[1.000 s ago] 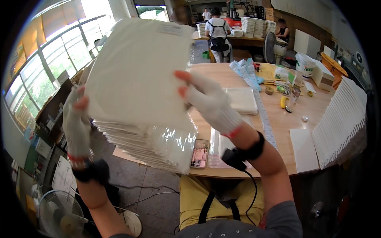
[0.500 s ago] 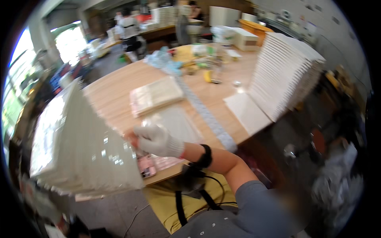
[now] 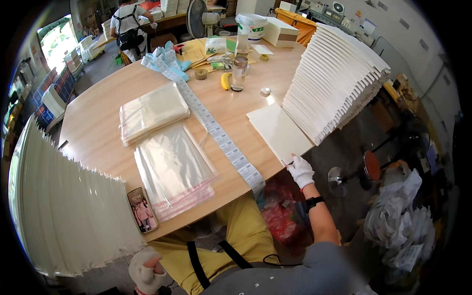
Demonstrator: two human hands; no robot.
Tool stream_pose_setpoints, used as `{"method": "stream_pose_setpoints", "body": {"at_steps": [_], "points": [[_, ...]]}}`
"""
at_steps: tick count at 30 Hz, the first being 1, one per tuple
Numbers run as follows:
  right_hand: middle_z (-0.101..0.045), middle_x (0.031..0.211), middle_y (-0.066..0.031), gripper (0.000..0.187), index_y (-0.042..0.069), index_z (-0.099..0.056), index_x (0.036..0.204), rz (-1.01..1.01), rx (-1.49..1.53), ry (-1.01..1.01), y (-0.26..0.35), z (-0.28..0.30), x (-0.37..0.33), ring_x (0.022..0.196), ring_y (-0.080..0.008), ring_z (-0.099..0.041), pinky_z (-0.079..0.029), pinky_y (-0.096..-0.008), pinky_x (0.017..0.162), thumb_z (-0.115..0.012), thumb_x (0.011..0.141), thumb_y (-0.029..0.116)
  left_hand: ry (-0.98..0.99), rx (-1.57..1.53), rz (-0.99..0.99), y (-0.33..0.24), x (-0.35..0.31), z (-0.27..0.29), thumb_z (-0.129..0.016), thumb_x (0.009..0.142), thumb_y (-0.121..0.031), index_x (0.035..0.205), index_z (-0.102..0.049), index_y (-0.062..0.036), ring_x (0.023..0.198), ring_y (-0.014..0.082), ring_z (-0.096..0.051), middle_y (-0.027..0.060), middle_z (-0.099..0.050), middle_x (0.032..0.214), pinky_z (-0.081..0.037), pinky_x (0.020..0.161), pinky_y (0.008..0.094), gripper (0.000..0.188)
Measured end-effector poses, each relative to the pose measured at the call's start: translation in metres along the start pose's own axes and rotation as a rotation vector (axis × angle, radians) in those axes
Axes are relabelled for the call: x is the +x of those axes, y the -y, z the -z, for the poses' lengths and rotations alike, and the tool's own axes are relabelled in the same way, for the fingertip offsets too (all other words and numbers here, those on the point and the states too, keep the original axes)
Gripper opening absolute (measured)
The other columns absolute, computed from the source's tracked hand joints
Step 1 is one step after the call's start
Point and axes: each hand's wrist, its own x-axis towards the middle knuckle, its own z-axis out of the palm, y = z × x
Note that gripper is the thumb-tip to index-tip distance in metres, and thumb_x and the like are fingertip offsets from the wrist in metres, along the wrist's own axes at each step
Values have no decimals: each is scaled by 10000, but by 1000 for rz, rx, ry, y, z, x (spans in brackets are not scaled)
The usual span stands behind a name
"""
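Observation:
My right hand (image 3: 301, 172), in a white glove with bare fingertips, is at the near corner of a flat white panel (image 3: 280, 129), its thumb and forefinger closed on the edge. That panel lies at the table's right side, against a tall leaning stack of white panels (image 3: 334, 83). My left hand (image 3: 145, 271), gloved too, hangs low beside my lap with its fingers curled and nothing visible in them. Near it rises a stack of panels in clear film (image 3: 69, 201). Clear plastic bags (image 3: 172, 162) with pink edges lie flat on the table.
A phone (image 3: 142, 210) lies by the table's front edge. More clear bags (image 3: 153, 112) and a long strip of labels (image 3: 221, 137) cross the middle. Farther back are a glass (image 3: 239, 73), a banana (image 3: 225, 81) and a tape roll (image 3: 200, 74). A person (image 3: 132, 27) stands beyond.
My right hand has left the wrapped stack and bags on the left and moved across to the white panel on the right. My left hand has come into view low down. The view has shifted.

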Motion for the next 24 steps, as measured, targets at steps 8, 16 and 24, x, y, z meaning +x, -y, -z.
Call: {"method": "stream_pose_setpoints", "body": {"at_steps": [8,16,24], "points": [[-460,541,26,289,204,-441,780,-1090,1721,-233,-9,-10,22,389,-97,-456,-316,-213,311,-567,909,430,263,-68,279,30,77,-114,-612,760,34,1004,-618,-65,840,311,-643,112,-654,943,-518,733,344,263],[-412,533,35,166,227,-523,950,-908,1314,-115,-18,20,58,355,-96,-363,-243,-264,287,-583,892,371,657,580,220,89,111,-212,-570,811,-162,974,-620,-60,893,267,-623,114,-625,970,-519,770,373,199],[-611,754,-16,349,18,-520,1161,-269,1450,256,116,72,-63,463,-37,-486,-344,-184,375,-503,932,281,601,331,633,118,120,-211,-513,865,-214,964,-611,-78,924,311,-637,120,-638,1035,-512,739,436,195]]}}
